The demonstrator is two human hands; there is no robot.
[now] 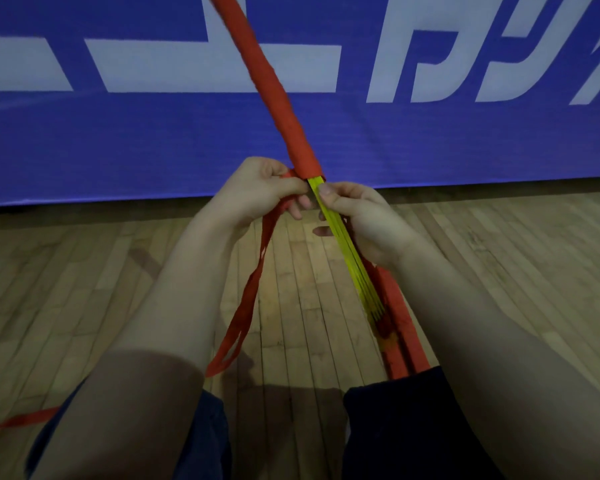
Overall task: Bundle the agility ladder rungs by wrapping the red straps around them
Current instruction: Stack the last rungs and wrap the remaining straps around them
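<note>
Shorts (395,427); left hand (257,192), strap (253,289); right hand (361,216), rungs (347,258)

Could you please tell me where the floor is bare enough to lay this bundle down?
Bare wooden floor lies right of the right hand, below the blue banner; another patch lies left of the left hand. Between the forearms it is crowded: red strap hangs there beside the yellow rungs.

A blue banner (118,150) stretches across the upper half, from 9 o'clock through 12 to 3. Big white letters (416,64) run along its top, cut off by the upper edge. A dark gap (465,192) runs under its bottom hem. The wooden floor (499,254), made of narrow planks, fills the lower half towards 6 o'clock.
</note>
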